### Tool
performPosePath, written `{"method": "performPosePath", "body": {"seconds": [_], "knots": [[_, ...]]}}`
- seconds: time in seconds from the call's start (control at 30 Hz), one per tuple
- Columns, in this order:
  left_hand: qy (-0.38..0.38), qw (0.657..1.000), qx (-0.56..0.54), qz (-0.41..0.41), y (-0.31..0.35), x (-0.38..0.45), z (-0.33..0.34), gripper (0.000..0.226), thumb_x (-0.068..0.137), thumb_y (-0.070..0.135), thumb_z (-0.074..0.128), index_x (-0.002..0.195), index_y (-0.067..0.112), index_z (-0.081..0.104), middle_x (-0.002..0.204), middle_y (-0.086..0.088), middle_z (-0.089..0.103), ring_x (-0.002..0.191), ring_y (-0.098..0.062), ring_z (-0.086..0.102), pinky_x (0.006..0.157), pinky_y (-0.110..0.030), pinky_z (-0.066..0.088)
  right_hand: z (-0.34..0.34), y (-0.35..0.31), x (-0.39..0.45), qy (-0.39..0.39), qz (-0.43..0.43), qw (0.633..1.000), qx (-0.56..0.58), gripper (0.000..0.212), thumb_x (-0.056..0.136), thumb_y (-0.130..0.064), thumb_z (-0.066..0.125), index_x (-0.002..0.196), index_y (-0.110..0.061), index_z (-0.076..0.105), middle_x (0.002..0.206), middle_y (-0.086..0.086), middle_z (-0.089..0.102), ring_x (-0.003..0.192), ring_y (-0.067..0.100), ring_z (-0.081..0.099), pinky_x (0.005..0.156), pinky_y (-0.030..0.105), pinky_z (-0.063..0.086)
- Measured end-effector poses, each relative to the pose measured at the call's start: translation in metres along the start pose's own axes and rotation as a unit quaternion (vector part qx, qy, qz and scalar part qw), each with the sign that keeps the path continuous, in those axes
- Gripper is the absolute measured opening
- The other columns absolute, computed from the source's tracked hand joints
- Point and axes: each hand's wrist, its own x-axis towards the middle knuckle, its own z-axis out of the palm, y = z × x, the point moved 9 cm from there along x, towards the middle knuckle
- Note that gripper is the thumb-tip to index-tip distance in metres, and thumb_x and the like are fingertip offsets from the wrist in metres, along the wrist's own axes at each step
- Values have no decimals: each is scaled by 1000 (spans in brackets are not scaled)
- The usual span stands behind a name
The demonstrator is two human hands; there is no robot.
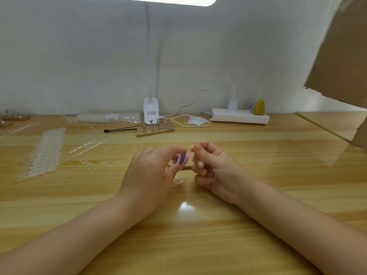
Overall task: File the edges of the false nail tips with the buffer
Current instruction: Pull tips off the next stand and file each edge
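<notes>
My left hand [148,173] holds a small pink and purple buffer [183,158] between thumb and fingers, just above the wooden table. My right hand [213,168] sits close beside it with fingers curled, pinching a clear false nail tip [191,149] at the fingertips; the tip is tiny and mostly hidden. The buffer's end is right next to that tip. A thin wooden strip [185,167] lies on the table between the two hands. A few clear tips [176,183] lie under my left hand.
A wooden stand with several metal nail holders [155,128] stands at the back centre, a black brush [119,130] to its left. Strips of clear nail tips [47,151] lie at left. Lamp base [151,110], power strip [239,116] and cardboard [341,56] are behind and right.
</notes>
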Motion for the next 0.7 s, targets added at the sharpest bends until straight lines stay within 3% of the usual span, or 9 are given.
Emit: {"method": "performPosePath", "body": {"seconds": [0.13,0.23,0.37,0.43,0.5,0.53,0.63,0.7], "knots": [[37,998,9,58,6,0,-9,26,84,14,68,110,18,63,91,4,64,80,-17,57,73,-46,49,-2,1,1,13,4,1000,-11,13,81,-28,61,79,-15,59,54,-4,44,45,6,35,42,18,18],[63,989,44,130,18,-2,-14,24,88,17,60,111,22,54,91,-5,60,80,-24,59,72,-44,48,-3,3,2,24,16,1000,-11,16,78,-30,63,76,-14,58,52,-5,42,43,6,33,40,18,17],[111,967,115,198,27,-7,-20,37,84,4,65,113,22,50,99,-4,49,76,-26,56,73,-41,48,-2,4,1,24,25,999,-8,15,79,-27,63,76,-13,58,50,-6,39,44,6,32,41,19,15],[109,952,151,242,38,-10,-14,38,86,2,56,117,23,50,103,-3,44,82,-23,52,76,-37,44,-1,5,1,13,28,999,-19,19,84,-21,61,86,-3,65,49,-6,38,43,6,31,43,21,13],[94,945,177,259,42,-11,-9,38,86,5,48,119,23,48,103,-2,42,86,-21,48,76,-34,43,-1,8,2,12,39,999,-29,36,90,-15,56,112,14,58,47,-7,36,43,6,31,43,22,12],[86,946,187,252,40,-10,-8,40,84,5,48,119,23,49,103,-3,42,87,-22,47,76,-34,43,-1,8,1,14,45,998,-30,38,91,-14,54,115,16,55,47,-7,35,43,6,31,43,21,12],[82,958,200,189,20,-3,-14,48,71,-6,69,113,18,66,96,-10,55,82,-29,54,73,-37,47,-3,7,2,19,49,999,-15,14,87,-21,57,81,-9,57,49,-7,33,42,5,31,41,18,14],[99,965,168,175,17,-2,-20,49,69,-8,75,110,18,67,93,-12,59,79,-31,56,74,-38,49,-3,6,2,19,47,999,-13,14,85,-22,58,77,-12,52,49,-6,33,42,5,32,39,17,16]]}}
